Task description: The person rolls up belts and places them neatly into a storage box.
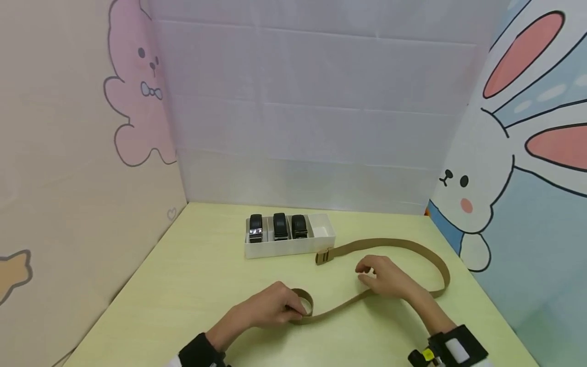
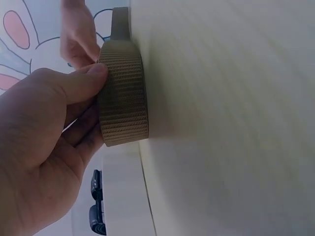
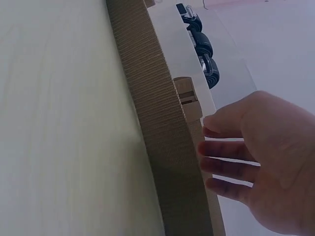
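A tan webbing belt (image 1: 403, 243) stands on its edge across the table in a wide curve. Its buckle (image 1: 323, 256) lies at the far end, by the front right corner of the white box. At the near end the strap bends into a round coil (image 2: 123, 93), which my left hand (image 1: 270, 306) pinches between thumb and fingers. My right hand (image 1: 385, 278) hovers beside the middle stretch of strap, fingers loosely bent and holding nothing. In the right wrist view, its fingertips are close to the strap's (image 3: 157, 123) upper edge.
Toward the back stands a white divided box (image 1: 275, 248). Three black rolled belts (image 1: 280, 227) sit in its compartments, and the rightmost compartment (image 1: 321, 224) holds nothing. Printed panels with a pink bear and white rabbits wall in the yellow table (image 1: 197, 275).
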`<action>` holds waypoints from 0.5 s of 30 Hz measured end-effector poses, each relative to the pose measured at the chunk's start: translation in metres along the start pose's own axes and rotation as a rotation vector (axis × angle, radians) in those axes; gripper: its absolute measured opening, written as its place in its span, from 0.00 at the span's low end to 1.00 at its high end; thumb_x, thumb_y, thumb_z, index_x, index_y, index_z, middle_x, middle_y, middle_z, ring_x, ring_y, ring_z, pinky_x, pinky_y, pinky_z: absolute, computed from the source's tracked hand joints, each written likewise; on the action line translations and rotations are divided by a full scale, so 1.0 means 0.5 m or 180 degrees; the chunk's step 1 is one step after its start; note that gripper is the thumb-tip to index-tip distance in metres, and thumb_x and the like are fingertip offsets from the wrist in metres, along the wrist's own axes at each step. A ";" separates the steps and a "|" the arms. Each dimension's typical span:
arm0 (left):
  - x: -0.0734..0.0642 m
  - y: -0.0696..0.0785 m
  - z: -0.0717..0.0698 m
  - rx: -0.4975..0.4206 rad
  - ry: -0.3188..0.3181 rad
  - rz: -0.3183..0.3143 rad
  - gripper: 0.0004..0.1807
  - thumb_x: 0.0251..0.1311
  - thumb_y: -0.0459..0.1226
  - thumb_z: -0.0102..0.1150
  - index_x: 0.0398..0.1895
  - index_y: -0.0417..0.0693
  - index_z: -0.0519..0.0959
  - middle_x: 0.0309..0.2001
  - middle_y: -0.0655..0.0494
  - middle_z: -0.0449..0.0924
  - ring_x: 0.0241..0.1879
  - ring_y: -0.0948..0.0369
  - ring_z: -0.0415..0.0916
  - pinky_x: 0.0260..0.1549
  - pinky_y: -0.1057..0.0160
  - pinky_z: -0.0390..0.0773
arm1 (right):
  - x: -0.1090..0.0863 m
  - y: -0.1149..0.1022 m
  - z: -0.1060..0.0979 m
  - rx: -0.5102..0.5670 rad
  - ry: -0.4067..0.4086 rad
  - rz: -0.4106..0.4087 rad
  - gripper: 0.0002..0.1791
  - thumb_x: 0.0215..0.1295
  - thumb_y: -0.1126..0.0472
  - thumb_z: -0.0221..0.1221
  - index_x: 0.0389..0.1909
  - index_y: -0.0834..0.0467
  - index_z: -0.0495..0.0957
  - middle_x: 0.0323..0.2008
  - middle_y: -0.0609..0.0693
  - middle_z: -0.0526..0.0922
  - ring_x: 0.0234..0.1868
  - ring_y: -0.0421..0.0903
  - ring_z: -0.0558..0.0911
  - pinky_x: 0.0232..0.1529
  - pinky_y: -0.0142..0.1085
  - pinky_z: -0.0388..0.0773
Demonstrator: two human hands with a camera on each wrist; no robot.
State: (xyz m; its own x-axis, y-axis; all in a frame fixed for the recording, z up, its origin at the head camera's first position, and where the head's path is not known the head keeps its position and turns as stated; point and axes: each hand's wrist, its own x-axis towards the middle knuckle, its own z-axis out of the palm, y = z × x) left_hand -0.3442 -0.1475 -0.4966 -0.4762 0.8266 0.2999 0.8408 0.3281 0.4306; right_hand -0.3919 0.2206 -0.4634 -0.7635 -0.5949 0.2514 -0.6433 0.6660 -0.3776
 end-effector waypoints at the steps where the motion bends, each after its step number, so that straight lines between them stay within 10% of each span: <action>1: 0.000 -0.008 0.004 0.0158 0.0050 0.0146 0.06 0.71 0.30 0.75 0.44 0.49 0.97 0.39 0.63 0.96 0.39 0.80 0.85 0.43 0.79 0.82 | 0.014 0.001 0.002 -0.0062 0.0042 0.0004 0.10 0.79 0.64 0.67 0.55 0.63 0.88 0.50 0.55 0.92 0.52 0.54 0.90 0.54 0.51 0.88; 9: 0.004 0.013 0.002 0.0661 0.0018 0.0273 0.08 0.69 0.28 0.75 0.35 0.51 0.93 0.30 0.65 0.90 0.31 0.81 0.73 0.42 0.84 0.74 | 0.108 0.025 0.041 -0.0662 -0.0239 0.0302 0.30 0.80 0.68 0.64 0.78 0.72 0.72 0.79 0.73 0.73 0.82 0.74 0.70 0.80 0.69 0.70; 15: 0.004 0.019 -0.001 0.0669 -0.0020 0.0126 0.09 0.71 0.28 0.73 0.36 0.51 0.93 0.32 0.64 0.92 0.32 0.81 0.74 0.43 0.84 0.74 | 0.138 0.068 0.082 -0.0989 0.0002 -0.0039 0.05 0.78 0.66 0.68 0.48 0.62 0.89 0.45 0.57 0.92 0.44 0.54 0.90 0.48 0.48 0.89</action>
State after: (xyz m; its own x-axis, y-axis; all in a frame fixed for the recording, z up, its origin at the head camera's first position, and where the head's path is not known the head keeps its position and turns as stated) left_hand -0.3373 -0.1432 -0.4916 -0.4406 0.8434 0.3075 0.8943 0.3829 0.2313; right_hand -0.4642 0.1838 -0.4956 -0.7555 -0.6036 0.2548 -0.6392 0.7645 -0.0839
